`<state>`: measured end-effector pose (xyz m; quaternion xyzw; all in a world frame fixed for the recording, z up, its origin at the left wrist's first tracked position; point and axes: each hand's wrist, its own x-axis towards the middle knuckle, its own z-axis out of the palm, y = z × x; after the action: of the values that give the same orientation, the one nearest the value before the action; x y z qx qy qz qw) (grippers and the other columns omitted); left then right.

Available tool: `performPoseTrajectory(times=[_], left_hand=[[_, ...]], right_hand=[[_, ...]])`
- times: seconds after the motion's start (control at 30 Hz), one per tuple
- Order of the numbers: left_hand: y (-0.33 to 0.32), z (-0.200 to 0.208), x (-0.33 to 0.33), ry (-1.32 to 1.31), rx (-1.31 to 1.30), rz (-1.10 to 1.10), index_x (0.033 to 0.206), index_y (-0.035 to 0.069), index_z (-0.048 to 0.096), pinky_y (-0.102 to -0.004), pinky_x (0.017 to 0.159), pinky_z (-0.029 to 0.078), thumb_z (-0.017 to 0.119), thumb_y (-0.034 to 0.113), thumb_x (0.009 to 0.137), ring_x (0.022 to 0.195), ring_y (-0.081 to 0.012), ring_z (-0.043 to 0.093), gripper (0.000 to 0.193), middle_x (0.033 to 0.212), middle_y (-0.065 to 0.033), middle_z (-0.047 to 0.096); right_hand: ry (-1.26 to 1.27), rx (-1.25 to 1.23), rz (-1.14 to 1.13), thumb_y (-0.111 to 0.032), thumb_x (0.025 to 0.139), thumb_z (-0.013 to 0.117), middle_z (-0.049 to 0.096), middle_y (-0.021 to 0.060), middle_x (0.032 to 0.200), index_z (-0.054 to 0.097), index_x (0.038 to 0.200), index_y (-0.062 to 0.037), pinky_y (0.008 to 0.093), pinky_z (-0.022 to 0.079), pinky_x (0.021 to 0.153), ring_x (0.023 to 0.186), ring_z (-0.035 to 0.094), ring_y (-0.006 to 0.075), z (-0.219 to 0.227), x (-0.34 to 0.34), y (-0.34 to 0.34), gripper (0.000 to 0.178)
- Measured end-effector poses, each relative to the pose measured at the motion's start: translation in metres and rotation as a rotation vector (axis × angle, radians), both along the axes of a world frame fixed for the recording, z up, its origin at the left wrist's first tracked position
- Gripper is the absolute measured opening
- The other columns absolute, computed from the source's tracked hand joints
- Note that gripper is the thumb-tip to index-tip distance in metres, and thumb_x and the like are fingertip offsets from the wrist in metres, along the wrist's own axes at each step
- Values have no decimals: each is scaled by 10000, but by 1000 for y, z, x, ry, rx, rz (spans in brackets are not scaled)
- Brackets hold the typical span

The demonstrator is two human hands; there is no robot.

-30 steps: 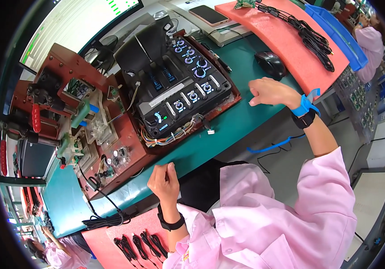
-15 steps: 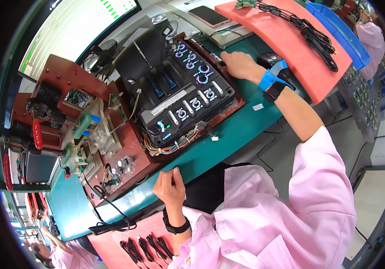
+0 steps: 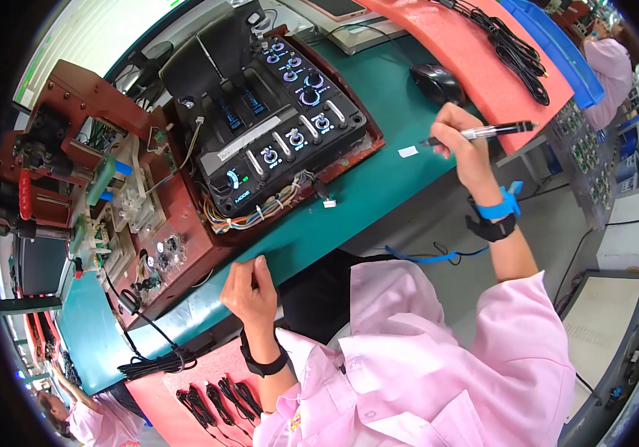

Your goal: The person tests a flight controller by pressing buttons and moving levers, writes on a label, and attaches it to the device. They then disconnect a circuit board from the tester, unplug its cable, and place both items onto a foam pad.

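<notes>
In my right hand (image 3: 465, 153) is a pen (image 3: 492, 131) with a clear and black barrel, gripped between thumb and fingers. Its tip points left, close above a small white label (image 3: 407, 151) on the green table mat. My left hand (image 3: 251, 292) rests at the table's near edge with its fingers curled closed; nothing shows in it. Beyond it lies a black control panel (image 3: 211, 167) with lit knobs, toggle switches and two large levers, set in a dark red fixture. Bundled coloured wires (image 3: 260, 216) run along the panel's near side.
A red clamp fixture (image 3: 74, 104) stands at left. A black mouse (image 3: 436, 83) sits beside pink foam (image 3: 476, 71) holding black cables (image 3: 512, 56); a blue tray (image 3: 558, 56) borders it. More coiled cables (image 3: 219, 402) lie on foam near my left arm. Two people work farther off.
My right hand has moved from beside the panel toward me and to the right, and a pen now shows in it. My left hand stays at the table edge. The view has shifted.
</notes>
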<state>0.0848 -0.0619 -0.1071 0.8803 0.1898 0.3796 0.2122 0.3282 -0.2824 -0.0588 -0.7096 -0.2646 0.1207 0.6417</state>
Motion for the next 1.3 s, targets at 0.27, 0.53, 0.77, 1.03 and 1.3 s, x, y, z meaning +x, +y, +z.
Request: performPoseTrajectory(times=[0.27,0.53,0.77,1.03,1.3], left_hand=[[-4,7,-12,12,16,-22,601,24,492,-322,416,338,615,46,718,443,-261,447,171,524,-113,437],[-8,10,-15,-57,18,0,612,35,520,-305,392,336,621,25,702,422,-242,452,136,520,-82,460],[-4,9,-10,-34,29,-21,616,30,520,-321,392,328,614,26,709,421,-259,446,132,520,-102,454],[-2,4,-10,24,0,55,641,15,528,-299,417,322,555,63,775,436,-203,434,144,550,-103,487],[-7,-1,-10,26,-1,66,674,5,543,-267,422,324,535,75,804,444,-156,440,149,570,-72,520]], right_hand=[[-290,-77,-195,-132,766,578,371,-25,511,401,552,-41,236,242,434,489,321,44,-29,-2,21,292],[-245,-94,-155,-129,772,578,413,8,514,446,558,3,251,268,438,497,333,61,-25,-14,23,285],[-373,-90,-254,-177,798,530,403,19,512,482,572,9,265,263,454,501,356,79,-24,-18,21,296],[-258,-40,-265,-127,770,597,350,0,519,391,571,-26,248,243,432,498,306,54,-28,-11,32,304],[-211,-116,-239,-118,773,599,312,-11,518,339,560,-35,238,234,422,494,277,51,-32,-13,25,347]])
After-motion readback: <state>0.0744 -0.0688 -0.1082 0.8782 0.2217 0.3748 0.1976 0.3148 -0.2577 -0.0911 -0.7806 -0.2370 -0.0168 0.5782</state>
